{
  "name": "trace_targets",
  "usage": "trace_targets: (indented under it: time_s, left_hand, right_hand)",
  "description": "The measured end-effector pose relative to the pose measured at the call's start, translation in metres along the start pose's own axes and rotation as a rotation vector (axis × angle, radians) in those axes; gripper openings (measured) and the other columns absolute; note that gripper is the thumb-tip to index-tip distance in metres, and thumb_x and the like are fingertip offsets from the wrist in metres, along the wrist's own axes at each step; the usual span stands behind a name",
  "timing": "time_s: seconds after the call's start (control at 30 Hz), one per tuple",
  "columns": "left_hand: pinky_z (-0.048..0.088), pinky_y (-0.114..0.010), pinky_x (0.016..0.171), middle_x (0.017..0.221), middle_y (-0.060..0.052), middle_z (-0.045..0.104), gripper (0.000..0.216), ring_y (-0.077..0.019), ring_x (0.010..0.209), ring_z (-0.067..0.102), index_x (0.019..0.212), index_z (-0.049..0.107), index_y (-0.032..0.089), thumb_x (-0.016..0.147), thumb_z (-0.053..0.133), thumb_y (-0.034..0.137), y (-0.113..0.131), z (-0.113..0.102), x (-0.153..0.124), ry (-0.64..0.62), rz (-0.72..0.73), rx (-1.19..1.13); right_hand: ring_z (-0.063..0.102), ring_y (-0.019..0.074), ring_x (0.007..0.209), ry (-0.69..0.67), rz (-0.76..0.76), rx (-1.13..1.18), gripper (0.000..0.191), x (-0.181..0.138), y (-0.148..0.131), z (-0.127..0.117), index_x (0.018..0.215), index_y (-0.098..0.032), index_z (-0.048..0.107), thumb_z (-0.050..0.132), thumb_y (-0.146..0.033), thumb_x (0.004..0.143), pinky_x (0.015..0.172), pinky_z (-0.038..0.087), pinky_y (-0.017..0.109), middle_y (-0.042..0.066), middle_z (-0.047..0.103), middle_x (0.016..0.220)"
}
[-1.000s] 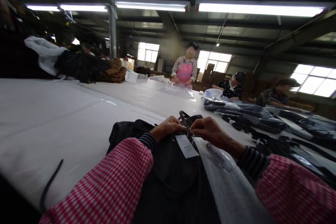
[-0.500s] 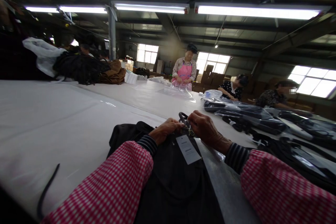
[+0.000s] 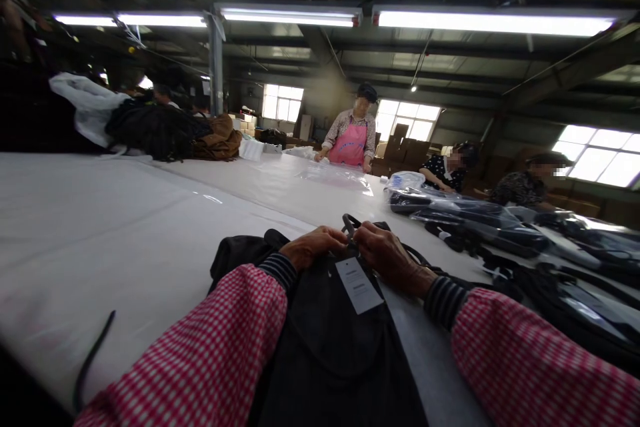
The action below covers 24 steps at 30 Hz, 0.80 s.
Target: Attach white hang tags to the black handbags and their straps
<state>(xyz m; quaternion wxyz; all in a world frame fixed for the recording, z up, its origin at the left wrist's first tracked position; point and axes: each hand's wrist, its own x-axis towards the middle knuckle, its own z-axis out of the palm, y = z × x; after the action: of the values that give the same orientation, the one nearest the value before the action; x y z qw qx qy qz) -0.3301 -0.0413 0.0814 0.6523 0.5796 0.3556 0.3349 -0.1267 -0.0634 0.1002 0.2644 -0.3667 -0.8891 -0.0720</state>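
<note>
A black bag [image 3: 340, 347] lies in front of me on the white table, its top end pointing away. A white hang tag [image 3: 359, 285] with printed lines rests on its front. At the top stands a dark loop handle [image 3: 350, 221]. My left hand [image 3: 315, 245] pinches at the base of this loop from the left. From the right, my right hand [image 3: 387, 253] has its fingers curled closed on the handle's other side. Both hands nearly meet there, and the fingertips hide what exactly lies between them.
Clear-wrapped black bags [image 3: 465, 213] lie to the right, with a loose black bag [image 3: 565, 307] nearer. A black strap [image 3: 93, 360] is at the left edge. Brown and black bags [image 3: 215, 137] are heaped far left. Across the white table [image 3: 125, 233], a co-worker in a pink apron [image 3: 350, 143] handles clear plastic.
My right hand has come slightly lower and closer to my left hand at the handle's base. The co-worker's hands have spread apart over the plastic.
</note>
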Motion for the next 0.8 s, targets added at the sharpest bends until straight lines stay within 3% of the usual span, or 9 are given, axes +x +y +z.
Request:
trace_targets:
  time_s: [0.17, 0.43, 0.57, 0.8]
  left_hand:
    - [0.047, -0.027, 0.067, 0.080, -0.005, 0.074, 0.033, -0.0150, 0.066, 0.062, 0.088, 0.080, 0.014, 0.058, 0.081, 0.025, 0.006, -0.005, 0.006, -0.126, -0.016, 0.184]
    - [0.036, -0.025, 0.055, 0.063, -0.001, 0.065, 0.023, -0.0115, 0.055, 0.051, 0.072, 0.078, 0.015, 0.065, 0.084, 0.035, 0.011, -0.013, 0.012, -0.210, -0.007, 0.304]
    - [0.035, -0.025, 0.056, 0.061, 0.000, 0.061, 0.028, -0.0105, 0.055, 0.047, 0.066, 0.073, 0.014, 0.069, 0.082, 0.041, 0.009, -0.010, 0.009, -0.219, 0.019, 0.276]
    - [0.039, -0.027, 0.061, 0.072, -0.003, 0.067, 0.034, -0.0133, 0.061, 0.054, 0.078, 0.075, 0.012, 0.067, 0.085, 0.042, 0.004, -0.003, -0.001, -0.145, 0.017, 0.189]
  right_hand:
    - [0.057, 0.0148, 0.071, 0.017, 0.016, 0.102, 0.016, 0.002, 0.002, 0.002, 0.083, -0.019, 0.058, 0.054, -0.003, 0.087, 0.065, 0.038, 0.025, 0.004, 0.061, 0.088]
    - [0.057, 0.0149, 0.070, 0.069, -0.008, 0.160, 0.019, 0.002, 0.005, 0.010, 0.083, -0.019, 0.058, 0.053, -0.001, 0.085, 0.064, 0.038, 0.024, 0.004, 0.061, 0.087]
    - [0.057, 0.0150, 0.071, 0.126, 0.016, 0.183, 0.019, 0.003, 0.002, 0.010, 0.082, -0.020, 0.057, 0.053, -0.001, 0.085, 0.065, 0.039, 0.024, 0.003, 0.060, 0.087]
    - [0.058, 0.0151, 0.071, 0.156, 0.047, 0.238, 0.016, 0.004, -0.005, 0.005, 0.080, -0.019, 0.059, 0.056, -0.005, 0.086, 0.066, 0.041, 0.025, 0.004, 0.062, 0.087]
